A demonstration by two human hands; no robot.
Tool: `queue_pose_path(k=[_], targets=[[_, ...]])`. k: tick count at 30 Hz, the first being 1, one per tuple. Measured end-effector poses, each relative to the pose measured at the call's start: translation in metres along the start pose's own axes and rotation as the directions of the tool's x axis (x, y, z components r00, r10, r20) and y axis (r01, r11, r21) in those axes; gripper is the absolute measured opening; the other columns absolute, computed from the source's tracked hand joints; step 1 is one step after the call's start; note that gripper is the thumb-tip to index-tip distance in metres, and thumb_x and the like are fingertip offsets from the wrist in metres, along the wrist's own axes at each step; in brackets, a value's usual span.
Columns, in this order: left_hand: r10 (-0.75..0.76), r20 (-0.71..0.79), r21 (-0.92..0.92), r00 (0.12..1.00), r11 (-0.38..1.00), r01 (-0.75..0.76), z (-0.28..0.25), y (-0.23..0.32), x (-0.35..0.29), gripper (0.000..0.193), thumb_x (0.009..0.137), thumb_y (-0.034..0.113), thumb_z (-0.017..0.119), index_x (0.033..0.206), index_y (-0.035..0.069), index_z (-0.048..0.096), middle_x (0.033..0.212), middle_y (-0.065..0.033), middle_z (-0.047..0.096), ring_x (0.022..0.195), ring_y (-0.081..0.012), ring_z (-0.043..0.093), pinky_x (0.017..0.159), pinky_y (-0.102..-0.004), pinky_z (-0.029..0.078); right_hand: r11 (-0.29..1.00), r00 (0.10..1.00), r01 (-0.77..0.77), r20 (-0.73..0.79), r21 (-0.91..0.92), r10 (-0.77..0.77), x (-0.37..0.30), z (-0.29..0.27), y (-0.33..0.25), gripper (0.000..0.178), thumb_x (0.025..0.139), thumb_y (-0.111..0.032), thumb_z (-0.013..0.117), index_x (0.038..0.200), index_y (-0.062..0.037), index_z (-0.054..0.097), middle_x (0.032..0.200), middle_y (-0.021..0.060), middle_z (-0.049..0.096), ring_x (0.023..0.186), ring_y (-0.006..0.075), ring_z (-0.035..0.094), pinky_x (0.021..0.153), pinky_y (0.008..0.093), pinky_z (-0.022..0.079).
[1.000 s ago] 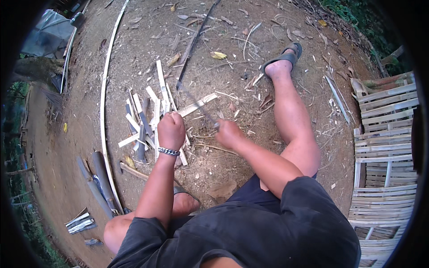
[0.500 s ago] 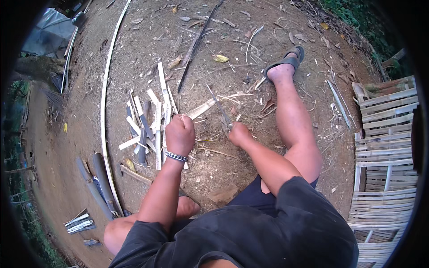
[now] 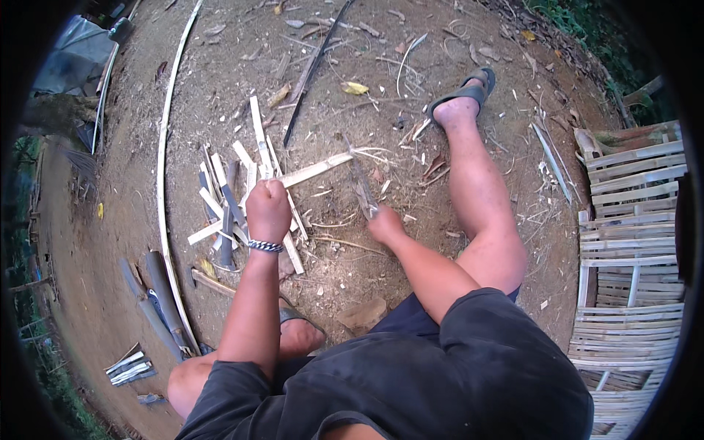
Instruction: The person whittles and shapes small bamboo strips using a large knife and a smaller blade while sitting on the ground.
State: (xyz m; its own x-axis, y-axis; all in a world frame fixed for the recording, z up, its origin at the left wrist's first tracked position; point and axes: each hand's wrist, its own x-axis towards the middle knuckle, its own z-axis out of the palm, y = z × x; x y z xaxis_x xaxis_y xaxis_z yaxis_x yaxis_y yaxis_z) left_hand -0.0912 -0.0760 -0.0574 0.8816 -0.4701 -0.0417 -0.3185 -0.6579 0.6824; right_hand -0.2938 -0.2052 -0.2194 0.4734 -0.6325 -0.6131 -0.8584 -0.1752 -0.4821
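The strip lies at centre frame, between the hands: its left end meets the left hand, a closed fist gripping it, and it slants up to the right, ending in thin slivers. The right hand, right of centre, is closed around the knife, whose blade points up and crosses the strip's far end in view; whether they touch I cannot tell.

Just left of the fist, a pile of pale and dark pieces lies crisscrossed on brown earth, which is scattered with chips and dry leaves. A flat stone sits at lower centre.

A long pole runs down the left, beyond the pile. The right leg bounds the work at right, with a band of littered earth between it and the knife. A slatted rack lines the right edge; greenery fills the upper right corner.
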Motion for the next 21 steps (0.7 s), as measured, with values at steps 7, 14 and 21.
queue_pose_path(k=[7,14,21], targets=[[-0.18,0.005,-0.099,0.984,0.979,0.179,0.005,-0.046,0.014,0.043,0.093,0.027,0.047,0.071,-0.007,0.064,0.069,-0.0274,0.064,0.064,-0.0389,0.064,0.065,-0.0483,0.048,0.992,0.989,0.072,0.119,0.107,-0.084,-0.024,-0.014,-0.053,0.035,0.086,-0.011,0.063,0.121,-0.0043,0.065,0.111,0.0233,0.07,0.106,0.0379,0.068,0.094,0.0455,0.053],[-0.154,-0.003,-0.024,0.988,0.988,0.154,0.007,-0.051,0.005,0.044,0.091,0.028,0.044,0.072,-0.006,0.067,0.069,-0.026,0.066,0.066,-0.0385,0.065,0.068,-0.0492,0.049,0.997,0.996,-0.047,0.083,0.058,0.042,-0.003,-0.018,-0.018,0.034,0.089,-0.017,0.064,0.121,-0.0081,0.065,0.111,0.0225,0.071,0.105,0.0389,0.068,0.093,0.0474,0.053],[-0.368,0.076,-0.183,0.927,0.909,0.376,0.003,-0.023,0.0,0.041,0.091,0.025,0.044,0.074,-0.005,0.065,0.065,-0.0236,0.064,0.062,-0.0362,0.064,0.065,-0.0473,0.049,0.995,0.996,0.079,0.045,0.067,-0.082,0.008,0.007,-0.016,0.04,0.088,-0.016,0.062,0.128,-0.0103,0.063,0.11,0.0211,0.071,0.099,0.0385,0.07,0.089,0.0463,0.055]])
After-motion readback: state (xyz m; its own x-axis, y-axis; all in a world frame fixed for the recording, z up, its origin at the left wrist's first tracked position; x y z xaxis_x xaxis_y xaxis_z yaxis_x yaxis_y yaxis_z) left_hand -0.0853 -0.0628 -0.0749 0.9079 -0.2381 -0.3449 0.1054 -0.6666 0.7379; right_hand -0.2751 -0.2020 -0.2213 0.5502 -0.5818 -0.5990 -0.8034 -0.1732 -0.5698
